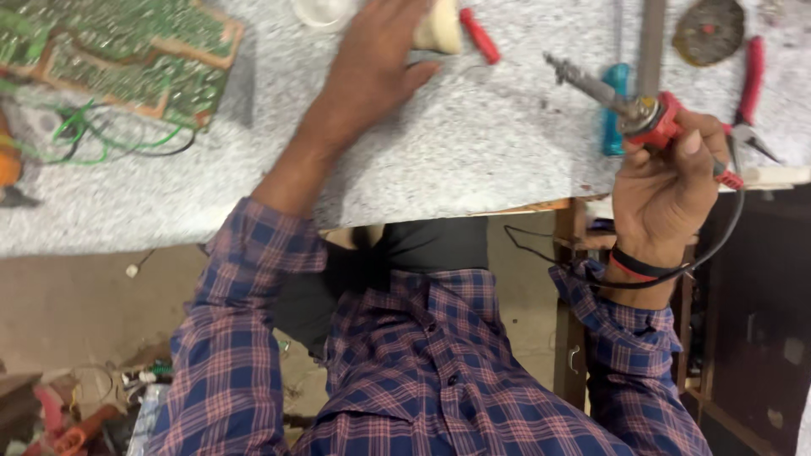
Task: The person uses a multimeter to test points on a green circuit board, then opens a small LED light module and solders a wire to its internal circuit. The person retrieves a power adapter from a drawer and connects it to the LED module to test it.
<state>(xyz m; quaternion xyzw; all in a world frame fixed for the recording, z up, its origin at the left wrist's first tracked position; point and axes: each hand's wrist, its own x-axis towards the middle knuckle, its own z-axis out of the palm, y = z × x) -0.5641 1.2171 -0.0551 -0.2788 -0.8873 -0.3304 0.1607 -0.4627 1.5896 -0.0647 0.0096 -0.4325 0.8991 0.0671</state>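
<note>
My right hand (663, 181) grips a soldering iron (629, 105) by its red handle, with the metal tip pointing up-left over the speckled grey table (473, 152); its black cord loops down past my wrist. My left hand (372, 63) reaches across the table and rests on a cream-coloured object (441, 29) at the far edge of the view. Whether the fingers close on it is hidden by the frame edge. A red-handled tool (479, 35) lies right beside that object.
Green circuit boards (118, 55) with green and black wires (101, 135) lie at the left. Red-handled pliers (748, 93), a round dark disc (708, 31) and a blue tool (614, 110) sit at the right. Clutter lies on the floor at lower left.
</note>
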